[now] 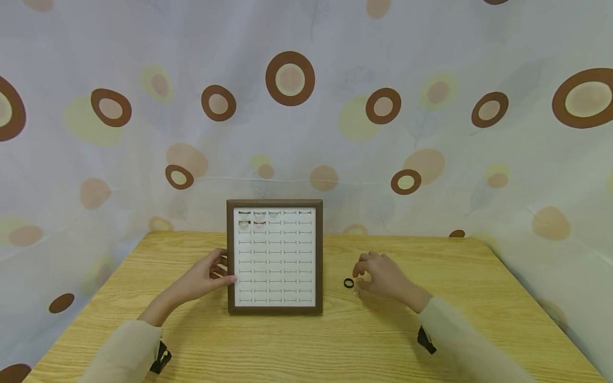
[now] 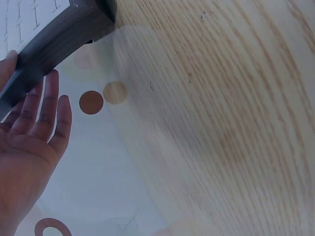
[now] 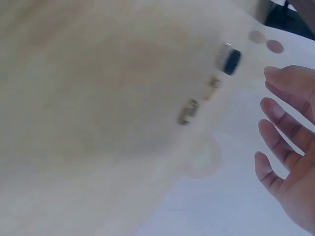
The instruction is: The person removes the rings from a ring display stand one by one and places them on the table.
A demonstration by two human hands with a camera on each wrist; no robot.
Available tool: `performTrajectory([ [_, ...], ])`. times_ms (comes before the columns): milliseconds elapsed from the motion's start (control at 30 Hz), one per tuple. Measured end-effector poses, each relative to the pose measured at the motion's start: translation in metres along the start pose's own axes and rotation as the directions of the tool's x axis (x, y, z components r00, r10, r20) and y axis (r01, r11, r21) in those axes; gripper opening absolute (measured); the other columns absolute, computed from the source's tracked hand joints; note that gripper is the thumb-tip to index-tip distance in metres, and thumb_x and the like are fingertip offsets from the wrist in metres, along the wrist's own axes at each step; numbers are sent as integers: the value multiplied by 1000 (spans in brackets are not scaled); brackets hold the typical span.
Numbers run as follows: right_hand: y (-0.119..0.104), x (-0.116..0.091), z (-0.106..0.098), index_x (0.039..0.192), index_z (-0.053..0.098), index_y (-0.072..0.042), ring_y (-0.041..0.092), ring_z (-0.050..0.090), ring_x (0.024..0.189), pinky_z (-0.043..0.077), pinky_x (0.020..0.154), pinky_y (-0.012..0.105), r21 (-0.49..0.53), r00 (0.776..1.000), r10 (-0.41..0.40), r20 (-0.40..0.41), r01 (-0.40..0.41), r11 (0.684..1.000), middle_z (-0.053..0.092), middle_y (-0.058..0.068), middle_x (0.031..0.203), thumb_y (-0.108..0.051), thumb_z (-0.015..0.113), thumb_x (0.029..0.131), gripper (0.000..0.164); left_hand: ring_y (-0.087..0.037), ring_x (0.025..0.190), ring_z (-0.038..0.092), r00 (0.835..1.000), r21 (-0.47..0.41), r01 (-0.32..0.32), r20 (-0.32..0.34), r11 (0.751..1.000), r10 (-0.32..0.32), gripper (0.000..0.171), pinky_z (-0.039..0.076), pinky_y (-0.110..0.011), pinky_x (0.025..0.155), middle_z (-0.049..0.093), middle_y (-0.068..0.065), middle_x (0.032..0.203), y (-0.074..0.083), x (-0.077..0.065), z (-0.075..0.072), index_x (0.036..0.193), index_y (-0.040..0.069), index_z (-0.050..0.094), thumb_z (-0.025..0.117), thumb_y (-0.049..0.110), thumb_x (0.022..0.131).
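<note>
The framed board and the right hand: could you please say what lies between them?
In the head view, a black ring and a small pale ring lie there.

The table [image 1: 268, 351] looked like wood, its grain running in fine streaks under a smooth, faintly satin finish. The frame [image 1: 275, 204] had a brown, wood-like surface with a dull sheen; its insert [image 1: 282, 257] was matt, like paper or cloth. The gold rings [image 3: 187, 112] appeared metallic, though blur hid their polish. The black ring [image 3: 232, 62] looked smooth, its material unclear. The backdrop [image 1: 335, 32] was thin, softly creased sheeting; the sleeves [image 1: 124, 348] were matt cloth.
</note>
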State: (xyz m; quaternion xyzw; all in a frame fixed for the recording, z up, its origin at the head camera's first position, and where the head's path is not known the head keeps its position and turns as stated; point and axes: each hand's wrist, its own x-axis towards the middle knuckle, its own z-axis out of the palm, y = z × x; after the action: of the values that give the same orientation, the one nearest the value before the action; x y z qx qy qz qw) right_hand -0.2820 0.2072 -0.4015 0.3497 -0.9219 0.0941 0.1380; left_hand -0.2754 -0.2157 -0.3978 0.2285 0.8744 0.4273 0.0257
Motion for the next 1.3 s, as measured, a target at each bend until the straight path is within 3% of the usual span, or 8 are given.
performTrajectory([
  [133, -3, 12, -13, 85, 68, -16, 17, 52, 77, 43, 65, 36, -30, 1000, 7, -15, -8, 1000, 62, -2, 86, -17, 75, 74, 13, -23, 94, 59, 1000, -8, -7, 5, 1000, 7, 59, 50, -29, 76, 54, -18, 112, 2, -1, -1, 128, -5, 36, 65, 23, 85],
  [233, -7, 21, -23, 86, 68, -16, 16, 53, 77, 43, 64, 32, -30, 998, -8, -59, 6, 1000, 62, -1, 87, -17, 75, 73, 15, -23, 95, 59, 1000, -11, -4, 4, 1000, 4, 58, 50, -29, 76, 54, -18, 112, 2, -1, 0, 128, -4, 37, 65, 23, 85],
  [367, -12, 33, -36, 85, 67, -14, 16, 53, 76, 42, 62, 29, -37, 989, -57, -138, 52, 998, 62, 0, 87, -15, 76, 72, 16, -23, 95, 59, 1000, -6, 1, 6, 1000, -1, 60, 50, -30, 77, 55, -18, 112, 2, 0, -1, 128, -4, 36, 65, 25, 85],
  [667, -28, 62, -62, 88, 68, -12, 16, 52, 75, 43, 64, 32, -48, 968, -97, -231, 88, 995, 63, 1, 84, -17, 75, 74, 16, -24, 95, 59, 1000, -16, 7, 6, 1000, -7, 60, 50, -30, 77, 55, -18, 111, 4, -2, -1, 129, -4, 35, 65, 23, 85],
  [967, -48, 84, -71, 87, 68, -13, 16, 52, 76, 43, 64, 32, -83, 938, -173, -299, 155, 984, 62, -1, 83, -19, 72, 76, 13, -24, 95, 59, 1000, -16, 8, 6, 1000, -7, 59, 50, -29, 76, 55, -18, 111, 4, -2, -1, 128, -4, 36, 65, 23, 85],
  [1300, -73, 104, -68, 87, 68, -14, 16, 49, 76, 40, 65, 33, -96, 929, -195, -314, 174, 980, 61, -2, 85, -20, 70, 78, 11, -24, 95, 59, 1000, -20, 4, 3, 1000, -4, 59, 50, -30, 76, 55, -18, 111, 4, -2, -1, 128, -4, 36, 65, 23, 85],
])
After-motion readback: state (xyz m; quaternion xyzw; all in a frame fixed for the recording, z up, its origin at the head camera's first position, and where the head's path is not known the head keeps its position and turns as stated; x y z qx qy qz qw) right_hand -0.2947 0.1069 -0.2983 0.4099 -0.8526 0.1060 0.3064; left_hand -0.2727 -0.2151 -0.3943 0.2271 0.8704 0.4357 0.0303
